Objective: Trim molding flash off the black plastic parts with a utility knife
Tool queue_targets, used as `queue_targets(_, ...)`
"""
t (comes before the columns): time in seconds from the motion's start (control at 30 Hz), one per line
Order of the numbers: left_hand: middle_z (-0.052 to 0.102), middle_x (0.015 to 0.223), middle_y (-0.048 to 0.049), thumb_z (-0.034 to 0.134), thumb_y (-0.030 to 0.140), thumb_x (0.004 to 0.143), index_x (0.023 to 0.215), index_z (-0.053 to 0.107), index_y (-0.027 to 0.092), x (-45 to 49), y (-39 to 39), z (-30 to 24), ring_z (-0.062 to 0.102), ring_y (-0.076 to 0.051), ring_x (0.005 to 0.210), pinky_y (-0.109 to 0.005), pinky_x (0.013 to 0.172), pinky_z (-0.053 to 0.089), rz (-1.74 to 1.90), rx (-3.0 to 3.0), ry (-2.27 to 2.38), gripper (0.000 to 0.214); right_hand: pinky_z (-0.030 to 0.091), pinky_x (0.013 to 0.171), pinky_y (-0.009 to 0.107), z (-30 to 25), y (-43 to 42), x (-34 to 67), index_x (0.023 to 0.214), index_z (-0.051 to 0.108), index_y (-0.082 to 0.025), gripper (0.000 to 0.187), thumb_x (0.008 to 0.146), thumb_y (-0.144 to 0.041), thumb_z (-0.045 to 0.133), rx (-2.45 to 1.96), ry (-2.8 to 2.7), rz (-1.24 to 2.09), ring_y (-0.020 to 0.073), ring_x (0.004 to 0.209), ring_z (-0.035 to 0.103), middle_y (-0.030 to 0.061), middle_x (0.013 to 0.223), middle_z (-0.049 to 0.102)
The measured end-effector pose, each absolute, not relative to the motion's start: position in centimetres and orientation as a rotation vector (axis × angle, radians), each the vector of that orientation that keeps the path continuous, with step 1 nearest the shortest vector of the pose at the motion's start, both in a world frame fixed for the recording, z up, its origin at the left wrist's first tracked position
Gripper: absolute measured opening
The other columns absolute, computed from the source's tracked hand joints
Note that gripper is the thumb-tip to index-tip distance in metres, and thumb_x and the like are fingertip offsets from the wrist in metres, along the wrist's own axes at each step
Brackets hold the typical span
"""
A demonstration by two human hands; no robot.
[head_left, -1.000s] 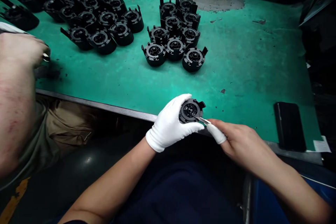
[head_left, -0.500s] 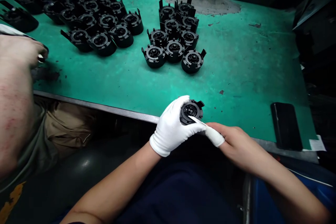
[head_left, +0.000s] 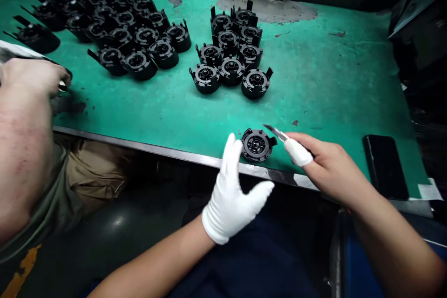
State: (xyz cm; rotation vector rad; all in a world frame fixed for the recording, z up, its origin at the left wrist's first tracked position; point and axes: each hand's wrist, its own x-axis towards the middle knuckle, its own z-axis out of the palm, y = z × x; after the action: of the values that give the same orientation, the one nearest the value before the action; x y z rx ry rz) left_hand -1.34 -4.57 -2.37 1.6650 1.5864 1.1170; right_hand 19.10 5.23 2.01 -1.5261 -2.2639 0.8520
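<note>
A round black plastic housing (head_left: 257,145) with a tab on its right lies at the front edge of the green table (head_left: 314,84). My left hand (head_left: 233,191), in a white glove, is open just left of and below the housing, fingers and thumb spread. My right hand (head_left: 314,158), its thumb wrapped in a white cover, is closed on a slim knife (head_left: 275,132). The metal blade points left, above the housing's upper right and apart from it.
Several similar black housings (head_left: 231,69) stand grouped beyond the hands, with a larger cluster (head_left: 138,62) at back left. A black phone (head_left: 385,166) lies at the right edge. Another person's arm (head_left: 26,135) reaches in from the left.
My left hand has let go of the housing, opened and drawn back toward me. The housing now rests on the table. My right hand has lifted the knife up and away from it.
</note>
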Motion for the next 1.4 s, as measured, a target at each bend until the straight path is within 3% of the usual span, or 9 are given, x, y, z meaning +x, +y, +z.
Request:
queue_targets(0.13,0.026,0.166,-0.0176,0.083,0.053,0.076,0.159,0.02,0.02,-4.0,0.4,-2.3,0.028,-0.033,0.155,-0.05,0.127,0.031,1.0,1.704,1.361,0.109,0.056,0.074,0.038,2.6,3.3,20.2,0.13,0.067,-0.029,0.038,0.096,-0.026,0.049,-1.585,-2.56,0.539,0.0292,0.098,0.075,0.0027,0.121,0.076)
queue_targets(0.27,0.043,0.159,-0.0134,0.084,0.051,0.075,0.152,0.036,0.021,-5.0,3.2,-2.3,0.043,-0.031,0.147,-0.048,0.124,0.036,0.835,1.758,1.292,0.096,0.057,0.069,0.041,2.0,2.7,19.5,0.133,0.064,-0.028,0.042,0.096,-0.023,0.047,-1.655,-2.695,0.363,0.0316,0.095,0.075,0.0038,0.123,0.075)
queue_targets(0.43,0.052,0.152,-0.0112,0.086,0.053,0.071,0.145,0.045,0.021,-4.7,3.1,-2.2,0.051,-0.029,0.141,-0.043,0.122,0.04,0.841,1.717,1.324,0.091,0.058,0.071,0.04,2.4,2.5,19.6,0.135,0.063,-0.028,0.046,0.092,-0.016,0.049,-1.659,-2.724,0.475,0.031,0.095,0.075,0.0041,0.117,0.077)
queue_targets(0.7,0.057,0.145,-0.01,0.085,0.054,0.073,0.14,0.047,0.023,-3.4,2.1,-2.7,0.056,-0.029,0.136,-0.045,0.117,0.046,0.979,1.68,1.441,0.083,0.06,0.079,0.039,1.5,0.0,18.0,0.135,0.063,-0.02,0.048,0.092,-0.013,0.045,-1.616,-2.571,0.709,0.0288,0.095,0.076,0.0085,0.116,0.077)
queue_targets(0.97,0.058,0.139,-0.0136,0.089,0.049,0.07,0.136,0.046,0.019,-1.7,0.9,-3.6,0.06,-0.029,0.129,-0.045,0.113,0.049,1.157,1.588,1.504,0.084,0.055,0.097,0.036,1.8,0.5,19.3,0.131,0.068,-0.03,0.034,0.103,-0.037,0.049,-1.624,-2.21,0.841,0.0243,0.118,0.068,0.0019,0.131,0.071)
queue_targets(1.4,0.057,0.141,-0.0155,0.088,0.053,0.069,0.136,0.045,0.021,-1.4,0.8,-4.0,0.061,-0.031,0.128,-0.047,0.11,0.052,1.169,1.661,1.565,0.086,0.045,0.067,0.032,0.7,2.3,19.3,0.129,0.071,-0.03,0.037,0.105,-0.044,0.046,-1.644,-2.529,0.302,0.0216,0.087,0.07,0.0037,0.087,0.073)
